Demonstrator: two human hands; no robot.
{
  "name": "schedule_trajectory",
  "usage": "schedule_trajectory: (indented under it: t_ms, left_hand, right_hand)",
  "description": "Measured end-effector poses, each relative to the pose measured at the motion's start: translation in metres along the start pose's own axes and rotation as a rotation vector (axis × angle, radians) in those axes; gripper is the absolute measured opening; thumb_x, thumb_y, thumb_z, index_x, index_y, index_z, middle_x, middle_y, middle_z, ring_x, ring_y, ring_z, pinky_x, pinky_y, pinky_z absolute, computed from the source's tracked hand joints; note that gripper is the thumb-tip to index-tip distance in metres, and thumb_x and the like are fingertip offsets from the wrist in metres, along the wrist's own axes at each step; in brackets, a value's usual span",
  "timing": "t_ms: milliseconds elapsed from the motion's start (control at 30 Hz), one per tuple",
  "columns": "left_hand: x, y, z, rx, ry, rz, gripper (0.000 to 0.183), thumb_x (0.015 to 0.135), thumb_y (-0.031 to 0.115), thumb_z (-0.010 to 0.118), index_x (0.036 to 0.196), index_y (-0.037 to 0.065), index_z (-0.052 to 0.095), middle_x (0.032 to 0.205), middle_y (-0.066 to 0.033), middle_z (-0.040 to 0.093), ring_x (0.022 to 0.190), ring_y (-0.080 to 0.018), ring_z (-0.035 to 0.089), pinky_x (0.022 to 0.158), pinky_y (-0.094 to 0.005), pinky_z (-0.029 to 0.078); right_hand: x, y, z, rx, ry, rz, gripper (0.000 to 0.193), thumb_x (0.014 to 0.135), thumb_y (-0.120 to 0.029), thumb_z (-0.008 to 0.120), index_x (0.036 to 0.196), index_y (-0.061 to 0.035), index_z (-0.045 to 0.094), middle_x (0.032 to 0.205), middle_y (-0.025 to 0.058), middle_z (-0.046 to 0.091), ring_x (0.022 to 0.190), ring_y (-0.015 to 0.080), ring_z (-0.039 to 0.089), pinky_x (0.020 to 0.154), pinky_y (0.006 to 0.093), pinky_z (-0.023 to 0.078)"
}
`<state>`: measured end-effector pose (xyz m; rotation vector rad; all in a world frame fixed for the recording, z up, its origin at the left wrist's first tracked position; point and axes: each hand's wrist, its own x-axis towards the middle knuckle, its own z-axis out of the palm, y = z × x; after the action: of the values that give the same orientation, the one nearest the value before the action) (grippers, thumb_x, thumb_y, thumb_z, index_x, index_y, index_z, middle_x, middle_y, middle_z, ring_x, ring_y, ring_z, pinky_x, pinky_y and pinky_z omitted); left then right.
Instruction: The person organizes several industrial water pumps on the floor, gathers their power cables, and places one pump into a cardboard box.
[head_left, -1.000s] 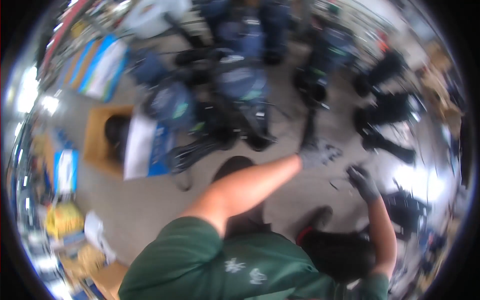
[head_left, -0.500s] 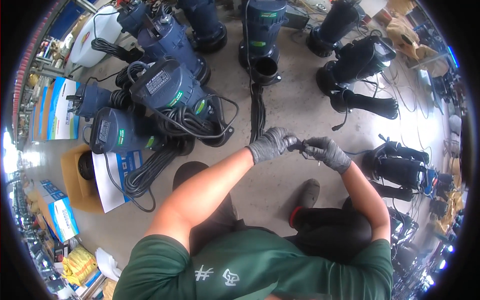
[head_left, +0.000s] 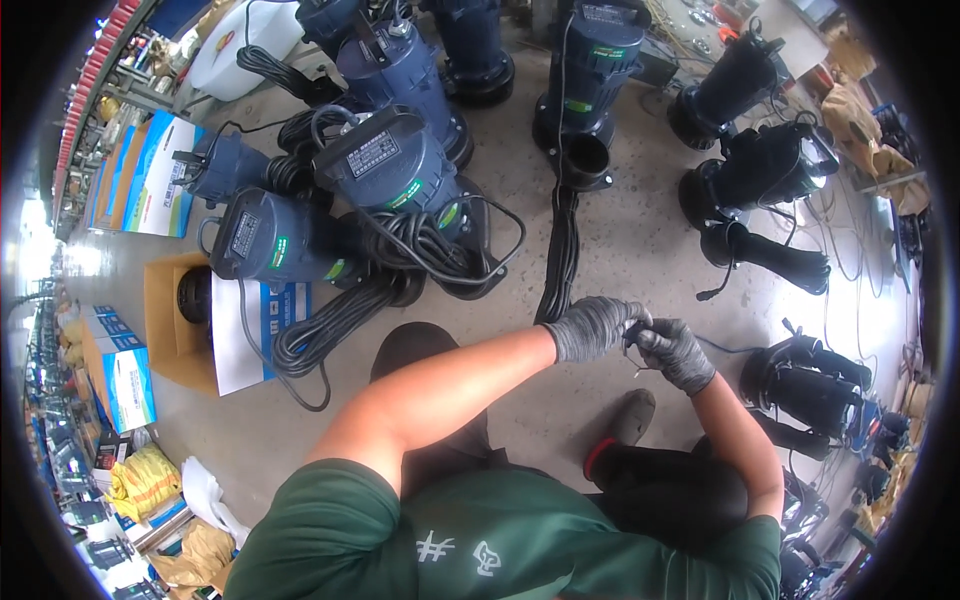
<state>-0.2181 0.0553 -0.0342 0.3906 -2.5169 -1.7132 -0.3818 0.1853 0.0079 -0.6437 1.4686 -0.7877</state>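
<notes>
My left hand (head_left: pixel 598 329), in a grey glove, is closed with its fingertips pinching a small black piece (head_left: pixel 632 338). My right hand (head_left: pixel 682 358), gloved alike, closes on the same piece from the other side. Fingers hide most of it, so its exact kind does not show; a thin shiny bit pokes out below. Just beyond my left wrist lies a bundled black cable (head_left: pixel 562 250), stretching back toward a dark blue pump (head_left: pixel 592 80) that stands upright with a round black outlet (head_left: pixel 585 160). Whether the cable joins the small piece is hidden.
Several blue pumps with coiled cables crowd the left, among them a near one (head_left: pixel 262 240). An open cardboard box (head_left: pixel 175 345) sits beside it. Black pumps stand on the right, one (head_left: pixel 765 175) with a wrapped hose-like bundle (head_left: pixel 785 262). My shoe (head_left: pixel 632 415) rests on the floor.
The whole view has shifted, with the scene now further right. My hands have come closer together and slightly toward me, covering more of the small black piece.
</notes>
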Motion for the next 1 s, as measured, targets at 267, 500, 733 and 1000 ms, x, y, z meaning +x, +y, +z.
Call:
schedule_trajectory:
  t_ms: [267,500,733,1000]
  left_hand:
    - [0.0,0.006,0.024,0.191,-0.176,-0.041,0.029,0.098,0.018,0.045,0.126,0.01,0.044,0.082,-0.018,0.066,0.08,-0.0329,0.068,0.07,-0.0424,0.051]
    - [0.03,-0.038,0.024,0.296,0.291,0.369,0.019,0.097,0.011,0.046,0.114,0.006,0.053,0.082,-0.0141,0.062,0.072,-0.0312,0.062,0.071,-0.0392,0.052]
    - [0.166,0.075,-0.201,0.996,0.775,0.31,0.024,0.084,0.013,0.058,0.109,0.011,0.058,0.113,-0.0147,0.057,0.108,-0.0345,0.052,0.094,-0.0442,0.043]
    - [0.261,0.071,-0.325,1.239,0.392,-0.186,0.038,0.097,0.032,0.049,0.124,0.005,0.051,0.117,-0.0239,0.062,0.111,-0.0395,0.058,0.094,-0.0474,0.045]
  right_hand:
    - [-0.006,0.047,0.005,0.02,-0.055,0.071,0.031,0.092,-0.034,0.065,0.096,-0.0036,0.068,0.07,-0.001,0.056,0.06,0.0068,0.047,0.057,0.0229,0.04]
    - [-0.012,0.058,-0.025,-0.171,-0.176,0.028,0.029,0.094,-0.031,0.06,0.091,-0.0036,0.066,0.067,-0.0016,0.053,0.06,0.0083,0.048,0.057,0.0256,0.041]
    - [-0.036,0.097,-0.044,0.106,-0.043,0.104,0.023,0.086,-0.024,0.056,0.086,-0.0037,0.067,0.064,-0.0009,0.053,0.057,0.0088,0.047,0.054,0.0261,0.039]
    - [-0.054,0.095,-0.054,0.228,0.0,0.054,0.024,0.085,-0.022,0.056,0.085,-0.0002,0.066,0.064,0.0016,0.054,0.058,0.0104,0.051,0.057,0.0265,0.044]
